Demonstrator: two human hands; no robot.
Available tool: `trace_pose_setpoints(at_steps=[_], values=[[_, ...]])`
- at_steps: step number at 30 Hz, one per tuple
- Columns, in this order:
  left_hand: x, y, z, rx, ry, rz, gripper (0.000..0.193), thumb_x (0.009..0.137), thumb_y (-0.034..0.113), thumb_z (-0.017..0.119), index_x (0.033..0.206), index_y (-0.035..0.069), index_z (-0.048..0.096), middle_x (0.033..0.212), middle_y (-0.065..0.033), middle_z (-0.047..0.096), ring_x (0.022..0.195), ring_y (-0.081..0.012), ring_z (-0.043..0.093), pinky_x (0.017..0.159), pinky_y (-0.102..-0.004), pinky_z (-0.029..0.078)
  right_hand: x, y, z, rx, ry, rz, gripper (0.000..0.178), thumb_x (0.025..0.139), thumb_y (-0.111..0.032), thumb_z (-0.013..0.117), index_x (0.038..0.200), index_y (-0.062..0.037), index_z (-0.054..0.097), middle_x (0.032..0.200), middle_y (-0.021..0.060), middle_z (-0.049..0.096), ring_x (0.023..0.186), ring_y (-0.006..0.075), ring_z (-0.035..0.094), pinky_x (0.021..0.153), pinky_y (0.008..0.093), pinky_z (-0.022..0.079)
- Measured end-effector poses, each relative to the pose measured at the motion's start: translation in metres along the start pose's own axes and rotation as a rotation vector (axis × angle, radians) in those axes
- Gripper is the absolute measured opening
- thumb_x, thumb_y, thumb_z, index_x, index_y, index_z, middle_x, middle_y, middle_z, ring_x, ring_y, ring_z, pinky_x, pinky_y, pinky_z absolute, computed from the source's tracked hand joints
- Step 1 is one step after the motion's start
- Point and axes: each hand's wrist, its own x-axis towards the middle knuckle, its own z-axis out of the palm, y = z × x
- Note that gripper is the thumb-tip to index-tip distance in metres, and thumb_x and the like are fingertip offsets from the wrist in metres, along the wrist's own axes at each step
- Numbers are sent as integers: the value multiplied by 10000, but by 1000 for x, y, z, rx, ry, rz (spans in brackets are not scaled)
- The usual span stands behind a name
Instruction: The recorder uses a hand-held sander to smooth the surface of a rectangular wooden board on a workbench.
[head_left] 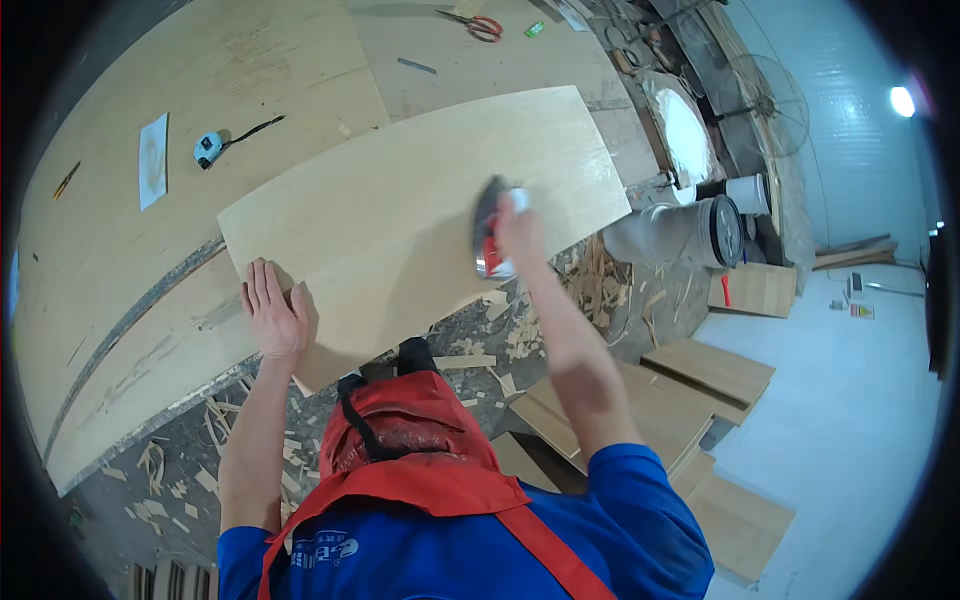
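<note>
A large pale wooden panel (400, 190) lies on the workbench, its near edge reaching out over the floor. My left hand (275, 312) rests flat on its near left corner, fingers stretched out and holding nothing. On the panel's right part, my right hand (520, 235) is closed around the handle of a red and white clothes iron (487, 235). The iron's dark, pointed base is against the panel's face, with the tip toward the far side. Motion smears the iron and the right hand a little.
On the bench (250, 80) lie a blue tape measure (207, 149), a white sheet (153, 162), red-handled scissors (485, 28) and a small metal strip (417, 66). Buckets (670, 232) stand at the right. Wood scraps (590, 290) litter the floor near several boards (660, 410).
</note>
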Motion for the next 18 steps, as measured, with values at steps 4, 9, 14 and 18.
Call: trace_pose_setpoints(at_steps=[4,9,14,18], values=[[0,-9,2,-21,-6,-2,650,1029,307,537,1561,-27,373,1647,-211,363,1562,-376,283,1285,-542,190,-44,-139,32,110,-580,-54,535,1060,-533,463,1131,-36,649,1067,288,727,1024,460,707,861,538,571],[11,5,8,-52,-23,6,661,993,277,562,1562,-10,386,1644,-190,379,1561,-369,289,1290,-541,190,-28,-177,45,56,-757,-339,538,1036,-523,530,1195,-25,656,1059,293,727,1032,477,698,870,560,563],[9,2,-6,-68,-8,-14,684,966,262,575,1557,-25,385,1633,-207,393,1552,-376,310,1286,-548,199,80,-127,38,-70,-578,-347,568,1051,-585,428,1099,-102,723,1017,249,739,974,461,705,832,550,561],[23,12,-5,-125,-17,-1,690,938,227,574,1532,-72,391,1609,-253,403,1529,-431,332,1267,-573,221,244,-21,17,-26,-107,-271,709,1073,-573,382,782,-9,696,636,181,679,596,327,699,585,466,547]])
